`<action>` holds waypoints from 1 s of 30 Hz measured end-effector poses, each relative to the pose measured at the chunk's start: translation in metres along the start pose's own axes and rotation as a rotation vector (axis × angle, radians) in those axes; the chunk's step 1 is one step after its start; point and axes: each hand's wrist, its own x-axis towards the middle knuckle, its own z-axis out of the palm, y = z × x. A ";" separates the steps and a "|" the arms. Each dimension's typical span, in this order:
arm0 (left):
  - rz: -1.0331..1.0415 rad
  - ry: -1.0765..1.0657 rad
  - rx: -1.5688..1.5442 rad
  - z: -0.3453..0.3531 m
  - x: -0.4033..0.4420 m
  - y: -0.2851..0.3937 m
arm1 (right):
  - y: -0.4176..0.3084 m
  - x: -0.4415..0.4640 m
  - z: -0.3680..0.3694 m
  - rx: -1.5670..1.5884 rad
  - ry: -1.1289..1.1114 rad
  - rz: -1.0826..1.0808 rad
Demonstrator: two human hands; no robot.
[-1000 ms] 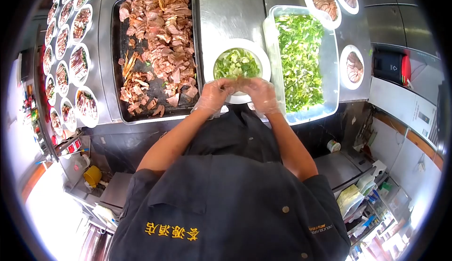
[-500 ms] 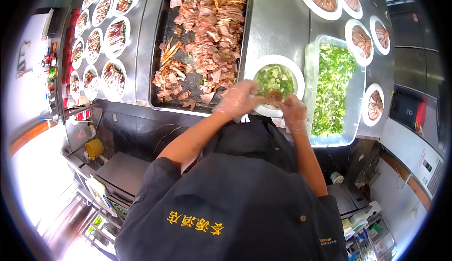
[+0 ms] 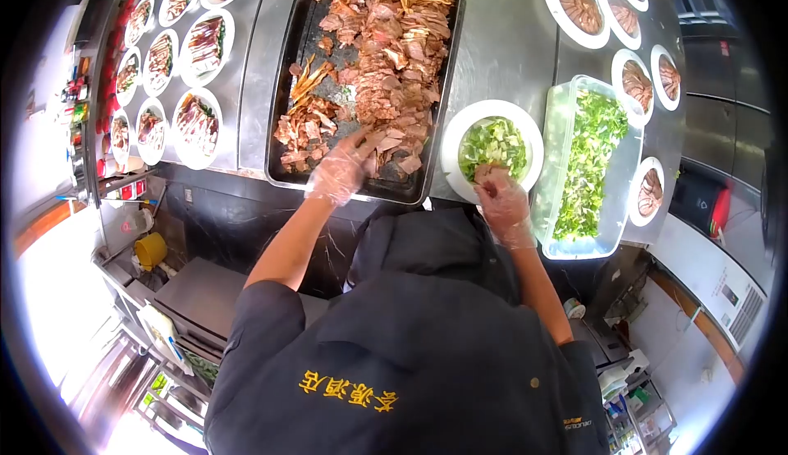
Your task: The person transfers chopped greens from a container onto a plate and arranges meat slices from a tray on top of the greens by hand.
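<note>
My left hand (image 3: 338,174), in a clear plastic glove, reaches over the near edge of the black tray (image 3: 328,44). Its fingers are stretched out and apart, touching or just above the sliced meat (image 3: 394,77) spread there. At the near rim of a white plate (image 3: 451,144), my gloved right hand (image 3: 504,207) is closed with a pinch on a slice of meat (image 3: 492,174). Chopped greens (image 3: 494,141) fill the middle of that plate, and the meat is over their near side.
Right of the plate stands a clear plastic tub (image 3: 558,110) of chopped greens (image 3: 603,126). Plates of fanned meat (image 3: 579,8) line the right side of the steel table (image 3: 509,44). Several filled plates (image 3: 197,129) are on the left.
My left hand has left the plate and moved left to the tray. My right hand stays at the plate's near rim with meat in its fingers. The whole view has shifted slightly.
</note>
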 end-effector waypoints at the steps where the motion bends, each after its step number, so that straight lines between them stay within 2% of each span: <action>1: -0.083 0.017 -0.112 0.004 -0.007 -0.016 | -0.006 0.005 0.004 0.025 -0.003 -0.043; 3: -0.255 0.064 -0.222 0.006 -0.009 -0.036 | -0.017 0.015 0.017 0.021 -0.041 -0.072; 4: -0.256 0.062 -0.227 0.010 -0.006 -0.046 | -0.022 0.019 0.024 0.022 -0.076 -0.094; 5: -0.403 0.048 -0.384 0.008 -0.001 -0.048 | -0.018 0.026 0.037 0.018 -0.087 -0.167; 7: -0.321 0.217 -0.428 -0.002 0.003 -0.034 | -0.032 0.043 0.054 -0.017 -0.151 -0.169; 8: -0.101 0.319 -0.410 -0.014 0.012 -0.018 | -0.042 0.052 0.064 -0.047 -0.210 -0.180; 10: -0.048 0.173 -0.245 -0.013 0.021 0.002 | -0.055 0.067 0.090 -0.080 -0.123 -0.253; 12: -0.030 0.174 -0.270 -0.004 0.022 -0.006 | -0.071 0.081 0.107 -0.115 -0.043 -0.327; 14: -0.023 0.182 -0.292 0.010 0.023 -0.020 | -0.086 0.097 0.118 -0.231 0.054 -0.525; 16: -0.272 0.201 -0.307 0.028 0.023 -0.048 | -0.079 0.105 0.134 -0.327 -0.007 -0.506; 17: -0.221 0.323 -0.388 0.037 0.018 -0.071 | -0.076 0.106 0.142 -0.417 -0.064 -0.479; 18: -0.225 0.328 -0.390 0.031 0.014 -0.081 | -0.075 0.107 0.145 -0.420 -0.067 -0.484; 20: -0.522 0.234 -0.354 0.018 0.002 -0.094 | -0.074 0.101 0.149 -0.408 -0.068 -0.597; 21: -0.655 0.169 -0.484 0.002 0.000 -0.092 | -0.077 0.098 0.151 -0.408 -0.076 -0.598; 22: -0.661 0.167 -0.490 0.003 -0.004 -0.095 | -0.079 0.094 0.152 -0.458 -0.133 -0.628; 24: -0.448 0.550 -0.470 0.000 -0.009 -0.099 | -0.084 0.085 0.156 -0.509 -0.197 -0.660; 25: -0.493 0.503 -0.297 0.001 -0.014 -0.094 | -0.088 0.081 0.160 -0.469 -0.202 -0.625; 26: -0.495 0.506 -0.300 -0.002 -0.014 -0.092 | -0.090 0.079 0.164 -0.430 -0.207 -0.592; 28: -0.089 0.575 -0.432 -0.007 -0.012 -0.086 | -0.094 0.085 0.181 -0.362 -0.165 -0.668; 29: -0.145 0.475 -0.401 -0.014 -0.013 -0.074 | -0.094 0.086 0.192 -0.289 -0.119 -0.740; 30: -0.134 0.481 -0.398 -0.009 -0.018 -0.071 | -0.093 0.084 0.205 -0.294 -0.107 -0.743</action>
